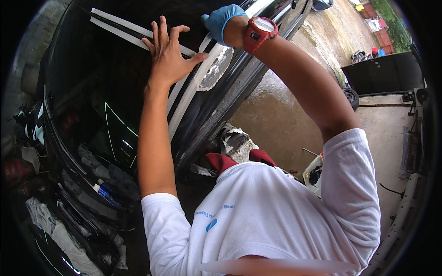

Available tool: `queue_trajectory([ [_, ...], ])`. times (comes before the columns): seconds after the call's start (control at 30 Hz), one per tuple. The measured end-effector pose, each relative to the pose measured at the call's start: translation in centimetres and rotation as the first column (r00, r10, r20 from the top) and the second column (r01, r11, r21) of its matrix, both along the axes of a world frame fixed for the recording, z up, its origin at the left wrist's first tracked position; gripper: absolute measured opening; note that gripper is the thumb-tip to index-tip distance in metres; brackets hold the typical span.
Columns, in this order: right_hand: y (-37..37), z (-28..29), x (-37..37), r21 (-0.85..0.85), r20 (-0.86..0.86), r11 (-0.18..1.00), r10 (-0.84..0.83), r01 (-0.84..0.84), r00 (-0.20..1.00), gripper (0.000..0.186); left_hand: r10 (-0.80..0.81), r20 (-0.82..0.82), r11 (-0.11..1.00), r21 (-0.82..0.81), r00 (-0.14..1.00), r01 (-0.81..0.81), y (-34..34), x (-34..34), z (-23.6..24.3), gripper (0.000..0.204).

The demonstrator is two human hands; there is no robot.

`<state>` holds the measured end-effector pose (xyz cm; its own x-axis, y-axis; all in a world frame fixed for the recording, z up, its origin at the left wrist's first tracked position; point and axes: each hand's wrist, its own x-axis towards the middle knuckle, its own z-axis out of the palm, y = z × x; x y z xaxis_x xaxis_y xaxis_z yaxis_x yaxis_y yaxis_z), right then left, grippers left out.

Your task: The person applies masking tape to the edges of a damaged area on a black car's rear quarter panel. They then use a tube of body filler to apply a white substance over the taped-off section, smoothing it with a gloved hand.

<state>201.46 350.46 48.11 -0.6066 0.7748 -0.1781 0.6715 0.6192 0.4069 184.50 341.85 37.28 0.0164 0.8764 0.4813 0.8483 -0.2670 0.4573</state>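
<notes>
My left hand (pixel 166 59) rests spread on the glossy black car panel (pixel 78 64), its fingertips over pale masking-tape strips (pixel 117 23) that run across the panel. Its thumb touches another pale strip (pixel 184 106) running down along the panel's edge. Beside that strip is a rough, light grey patch (pixel 215 69). My right hand (pixel 223 25), in a blue glove, is at the panel just above the patch, its fingers curled; what they hold, if anything, is hidden. A red watch (pixel 258 39) is on that wrist.
A concrete floor (pixel 281 115) lies right of the car, with a spare wheel (pixel 350 96) and a pale container (pixel 312 170) holding dark items. A dark panel (pixel 377 71) stands at the upper right. Black parts and crumpled sheeting (pixel 50 221) are at the lower left.
</notes>
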Motion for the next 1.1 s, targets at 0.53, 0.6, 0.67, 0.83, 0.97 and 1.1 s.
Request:
queue_trajectory([
  [0.53,1.5,-0.2,-0.1,-0.075,0.059,0.997,-0.002,0.006,0.998,0.032,0.121,-0.013,0.992,0.024,0.993,-0.121,3.3,1.7,0.3,0.124],
  [0.6,1.4,0.8,0.1,-0.106,0.116,0.993,0.057,-0.044,0.992,0.045,0.131,-0.01,0.991,-0.021,0.991,-0.131,3.7,1.4,-0.2,0.128],
  [0.67,0.7,5.9,0.4,-0.299,-0.16,0.908,0.255,-0.293,0.953,0.035,0.169,-0.014,0.984,-0.053,0.986,-0.169,3.3,0.1,-0.9,0.132],
  [0.83,11.1,9.3,11.4,-0.166,-0.113,0.878,0.436,-0.45,0.893,0.031,0.096,-0.03,0.995,-0.038,0.995,-0.097,4.3,1.9,0.0,0.134],
  [0.97,13.8,6.6,11.5,-0.046,-0.187,0.958,0.269,-0.282,0.945,0.021,0.132,-0.055,0.988,-0.074,0.99,-0.136,4.0,0.9,-0.2,0.134],
  [1.1,15.0,1.9,9.9,0.17,-0.096,0.973,0.175,-0.157,0.98,0.017,0.122,-0.054,0.984,-0.127,0.991,-0.128,4.0,0.9,0.3,0.133],
])
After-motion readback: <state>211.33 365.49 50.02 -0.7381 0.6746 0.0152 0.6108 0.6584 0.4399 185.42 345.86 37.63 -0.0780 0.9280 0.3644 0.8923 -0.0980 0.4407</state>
